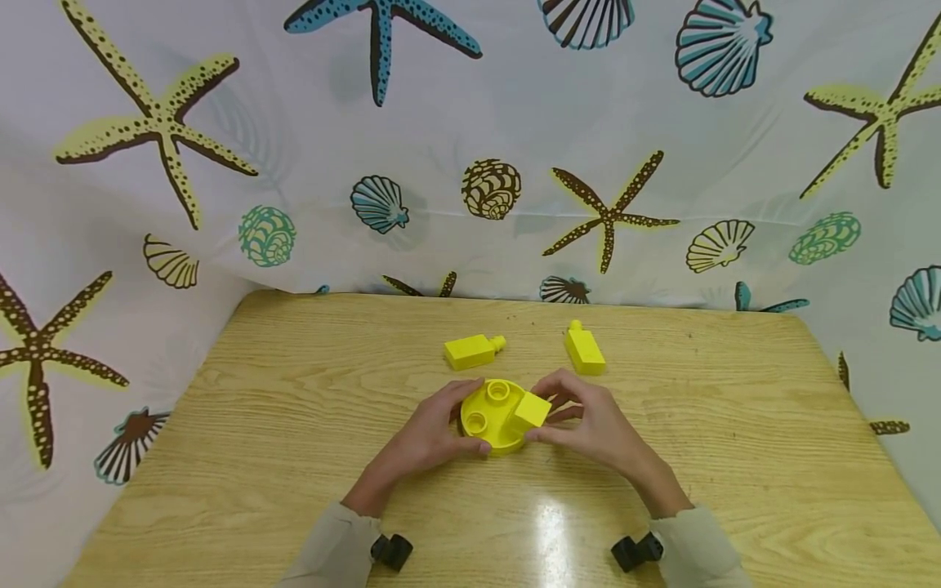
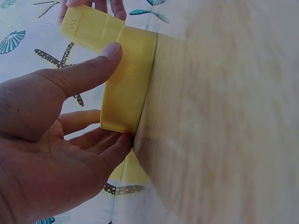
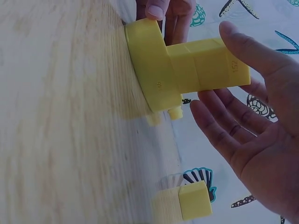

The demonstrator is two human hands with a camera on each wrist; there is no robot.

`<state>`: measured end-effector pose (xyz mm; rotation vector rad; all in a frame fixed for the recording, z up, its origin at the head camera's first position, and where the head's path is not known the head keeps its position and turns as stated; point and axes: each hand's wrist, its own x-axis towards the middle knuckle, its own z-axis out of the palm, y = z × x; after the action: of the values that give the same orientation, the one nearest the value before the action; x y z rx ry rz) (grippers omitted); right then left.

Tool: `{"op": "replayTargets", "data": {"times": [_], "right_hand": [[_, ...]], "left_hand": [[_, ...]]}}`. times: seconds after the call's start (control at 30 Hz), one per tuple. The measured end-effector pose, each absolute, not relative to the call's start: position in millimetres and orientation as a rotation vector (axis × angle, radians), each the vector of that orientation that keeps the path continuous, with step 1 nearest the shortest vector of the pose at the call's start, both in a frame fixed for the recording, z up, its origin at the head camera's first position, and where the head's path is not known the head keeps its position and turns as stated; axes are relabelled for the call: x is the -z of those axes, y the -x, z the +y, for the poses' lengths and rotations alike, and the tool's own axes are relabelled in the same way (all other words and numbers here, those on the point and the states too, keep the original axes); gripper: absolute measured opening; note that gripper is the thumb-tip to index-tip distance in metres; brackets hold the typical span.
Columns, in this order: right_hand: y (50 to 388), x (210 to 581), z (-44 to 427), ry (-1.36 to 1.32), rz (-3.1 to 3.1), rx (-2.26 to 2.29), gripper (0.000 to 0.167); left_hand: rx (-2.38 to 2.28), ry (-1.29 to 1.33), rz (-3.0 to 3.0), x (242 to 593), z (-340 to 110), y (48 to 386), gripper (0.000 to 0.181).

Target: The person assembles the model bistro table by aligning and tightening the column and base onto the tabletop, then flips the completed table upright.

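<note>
A round yellow base (image 1: 497, 441) lies on the wooden table, with two ring-shaped sockets showing on its top. My left hand (image 1: 434, 429) grips its left side, thumb at the near edge and fingers round the far edge. A yellow block (image 1: 532, 410) stands upright on the base's right part, pinched by the thumb and fingers of my right hand (image 1: 595, 425). In the right wrist view this block (image 3: 201, 65) meets the base (image 3: 152, 65) at its lower end; whether it is fully seated I cannot tell.
Beyond the base, two yellow blocks with knobbed ends lie on the table, one at the left (image 1: 470, 352) and one at the right (image 1: 585, 349). A cloth (image 1: 441, 163) printed with starfish and shells hangs behind the table's far edge.
</note>
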<state>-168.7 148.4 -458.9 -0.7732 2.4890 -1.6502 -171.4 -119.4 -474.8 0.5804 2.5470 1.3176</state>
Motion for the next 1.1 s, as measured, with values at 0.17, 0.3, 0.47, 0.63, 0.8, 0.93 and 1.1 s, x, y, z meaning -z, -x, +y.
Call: {"op": "replayTargets", "data": {"times": [0.17,0.3,0.47,0.63,0.8,0.93,1.1], "right_hand": [[169.1,460.5,148.3,0.820,2.501,1.596,0.055],[169.0,460.6,151.0,0.843,2.458,1.599,0.056],[169.3,458.6,156.4,0.824,2.321,1.630,0.054],[170.0,457.0,158.4,0.794,2.228,1.649,0.052],[170.6,458.3,157.9,0.798,2.187,1.674,0.051],[171.4,459.4,157.7,0.786,2.136,1.706,0.052],[171.2,460.0,156.9,0.784,2.140,1.706,0.050]], "left_hand": [[-1.301,-0.582,2.554,473.7,-119.0,171.9,0.087],[-1.298,-0.584,2.553,473.3,-118.8,172.5,0.087],[-1.306,-0.577,2.550,474.5,-119.4,172.9,0.087],[-1.319,-0.571,2.544,475.3,-120.4,172.2,0.086],[-1.335,-0.582,2.535,476.0,-121.6,171.4,0.086],[-1.339,-0.588,2.532,476.9,-121.9,171.7,0.086],[-1.332,-0.589,2.536,477.7,-122.2,172.4,0.088]]}}
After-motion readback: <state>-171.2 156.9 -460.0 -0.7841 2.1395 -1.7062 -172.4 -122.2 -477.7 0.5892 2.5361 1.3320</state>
